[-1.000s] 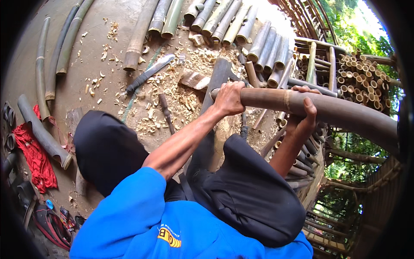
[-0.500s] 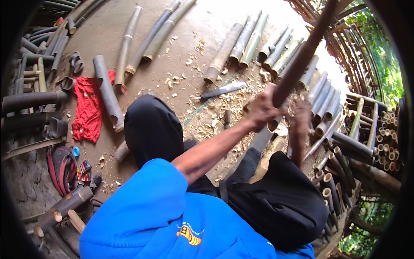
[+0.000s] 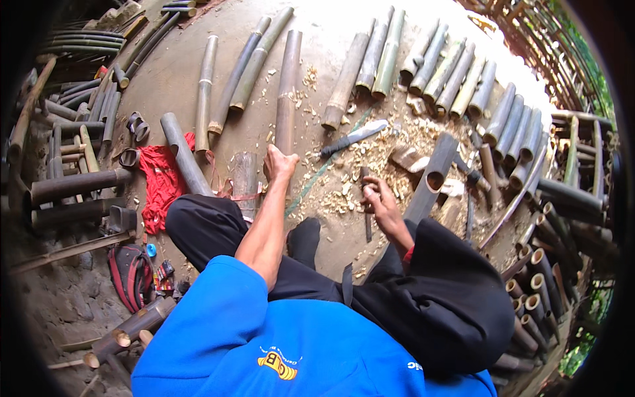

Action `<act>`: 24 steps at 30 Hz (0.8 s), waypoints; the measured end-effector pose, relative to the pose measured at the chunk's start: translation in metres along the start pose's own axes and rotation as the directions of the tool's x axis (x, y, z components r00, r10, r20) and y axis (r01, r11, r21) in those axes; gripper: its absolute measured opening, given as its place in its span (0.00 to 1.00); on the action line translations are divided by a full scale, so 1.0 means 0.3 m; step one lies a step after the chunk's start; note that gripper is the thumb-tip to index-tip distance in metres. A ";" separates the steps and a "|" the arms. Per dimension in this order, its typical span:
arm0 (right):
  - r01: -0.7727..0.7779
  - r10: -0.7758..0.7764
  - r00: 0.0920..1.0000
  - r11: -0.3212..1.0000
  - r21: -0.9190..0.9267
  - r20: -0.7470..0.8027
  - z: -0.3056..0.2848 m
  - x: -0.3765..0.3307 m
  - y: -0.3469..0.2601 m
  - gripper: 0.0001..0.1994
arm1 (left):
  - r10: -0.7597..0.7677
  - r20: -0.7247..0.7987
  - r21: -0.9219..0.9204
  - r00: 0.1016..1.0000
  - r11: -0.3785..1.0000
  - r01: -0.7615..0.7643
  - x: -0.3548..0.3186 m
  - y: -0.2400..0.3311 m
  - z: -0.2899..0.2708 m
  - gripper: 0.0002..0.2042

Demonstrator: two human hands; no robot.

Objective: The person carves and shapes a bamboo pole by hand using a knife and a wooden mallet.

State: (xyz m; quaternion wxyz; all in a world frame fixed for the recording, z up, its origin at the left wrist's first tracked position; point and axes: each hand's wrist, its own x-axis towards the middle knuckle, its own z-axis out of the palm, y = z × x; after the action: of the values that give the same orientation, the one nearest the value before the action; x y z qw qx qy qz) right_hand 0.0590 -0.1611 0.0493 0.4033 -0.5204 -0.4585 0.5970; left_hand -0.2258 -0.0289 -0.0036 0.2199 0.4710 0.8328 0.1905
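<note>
My left hand (image 3: 281,164) grips the near end of a brown bamboo tube (image 3: 289,92), which points away from me over the floor. My right hand (image 3: 380,204) reaches down in front of my right knee, thumb and fingers apart. It is over a slim dark tool (image 3: 368,228), partly covered by the fingers; the tool appears to lie on the floor. Right of that hand, a dark bamboo piece with a cut opening (image 3: 438,169) slants upward by my right leg. A knife (image 3: 357,137) with a dark handle and pale blade or sheath lies beyond, among shavings.
Several bamboo tubes (image 3: 347,83) lie in rows across the far floor. Pale wood shavings (image 3: 337,192) are scattered around. On the left are a red cloth (image 3: 159,185), a wooden block (image 3: 245,182) and a backpack (image 3: 131,278). Cut tubes (image 3: 539,284) crowd the right side.
The tube raised at the far right came down to the left onto the floor, my left hand still on it. My right hand left it and moved left and down to the slim tool.
</note>
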 end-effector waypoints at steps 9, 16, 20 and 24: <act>0.037 -0.029 0.999 0.944 -0.328 0.030 -0.059 -0.077 0.071 0.16 | 0.400 -0.221 0.018 0.889 0.913 -0.407 -0.036 0.214 0.196 0.31; -0.076 0.039 0.982 0.977 -0.199 -0.185 -0.142 -0.240 0.010 0.12 | 0.487 -0.030 -0.265 0.873 0.838 -0.477 -0.034 0.404 0.272 0.24; -0.431 -0.045 0.701 0.769 -0.473 -0.712 -0.332 -0.297 0.073 0.21 | 0.454 0.115 -0.488 0.883 0.800 -0.348 -0.053 0.438 0.295 0.21; -0.760 -0.065 0.501 0.444 -0.475 -0.863 -0.393 -0.334 0.239 0.40 | 0.350 0.288 -0.598 0.891 0.793 -0.119 -0.174 0.407 0.269 0.17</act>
State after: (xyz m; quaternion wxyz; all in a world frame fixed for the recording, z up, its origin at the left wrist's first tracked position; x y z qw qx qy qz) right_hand 0.1889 -0.2605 0.0008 0.1073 -0.9397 -0.3130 0.0867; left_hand -0.0722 -0.0062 0.0032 0.4819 0.5139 0.6124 0.3586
